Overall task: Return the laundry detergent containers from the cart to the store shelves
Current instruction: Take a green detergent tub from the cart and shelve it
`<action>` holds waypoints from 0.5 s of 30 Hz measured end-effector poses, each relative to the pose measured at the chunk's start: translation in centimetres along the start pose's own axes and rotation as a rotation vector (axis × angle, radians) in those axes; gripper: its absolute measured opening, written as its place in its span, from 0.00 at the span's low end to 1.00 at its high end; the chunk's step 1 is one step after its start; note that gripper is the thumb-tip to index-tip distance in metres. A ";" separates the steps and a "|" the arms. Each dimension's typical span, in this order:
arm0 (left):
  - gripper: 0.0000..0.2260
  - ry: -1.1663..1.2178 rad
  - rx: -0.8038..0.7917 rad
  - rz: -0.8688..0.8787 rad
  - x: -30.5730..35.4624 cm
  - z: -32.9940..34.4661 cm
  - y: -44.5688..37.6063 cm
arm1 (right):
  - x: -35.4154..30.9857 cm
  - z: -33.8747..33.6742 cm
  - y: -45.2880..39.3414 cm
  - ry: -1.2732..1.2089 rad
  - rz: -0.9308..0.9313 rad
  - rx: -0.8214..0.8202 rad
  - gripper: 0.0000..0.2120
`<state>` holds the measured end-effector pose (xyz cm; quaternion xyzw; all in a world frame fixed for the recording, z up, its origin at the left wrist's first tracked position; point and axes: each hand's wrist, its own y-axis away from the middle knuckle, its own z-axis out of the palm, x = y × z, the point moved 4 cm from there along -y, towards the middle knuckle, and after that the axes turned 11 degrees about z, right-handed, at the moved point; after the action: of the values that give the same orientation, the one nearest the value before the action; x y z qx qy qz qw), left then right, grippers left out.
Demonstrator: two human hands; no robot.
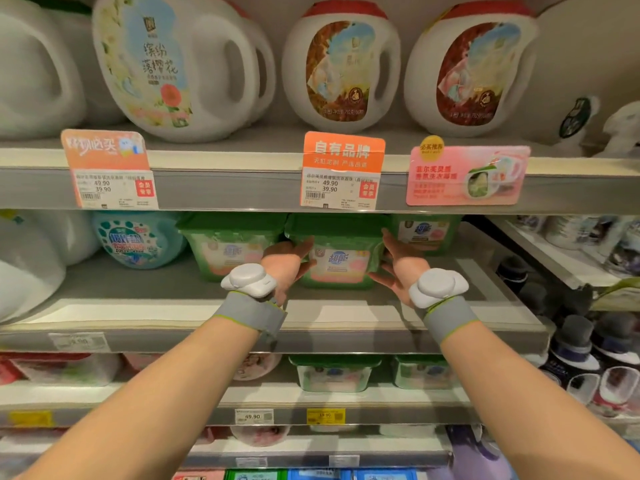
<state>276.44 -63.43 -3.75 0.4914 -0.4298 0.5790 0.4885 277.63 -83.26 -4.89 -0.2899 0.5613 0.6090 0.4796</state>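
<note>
Here, green detergent box point(337, 258) on shelf point(173, 306), between both hands point(289, 261).

Green-lidded tub point(337, 252) with pink-and-blue label.

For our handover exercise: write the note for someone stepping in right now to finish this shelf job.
Left hand: open, flat on the left side of the green box.
Right hand: open, flat on its right side.
The box stands on the middle shelf, between two matching boxes.
Done: this box is on the shelf.
Left: let go; the cart is out of view, so check it for more.
</note>
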 end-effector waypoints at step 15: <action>0.06 -0.811 -0.067 0.300 8.2 -7.1 7.4 | -2.5 8.8 10.9 0.778 -0.343 -0.127 0.04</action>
<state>267.79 -56.46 3.22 0.5952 -0.6721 0.3893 0.2059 270.25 -74.49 3.57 -0.6163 0.6054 0.3990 0.3075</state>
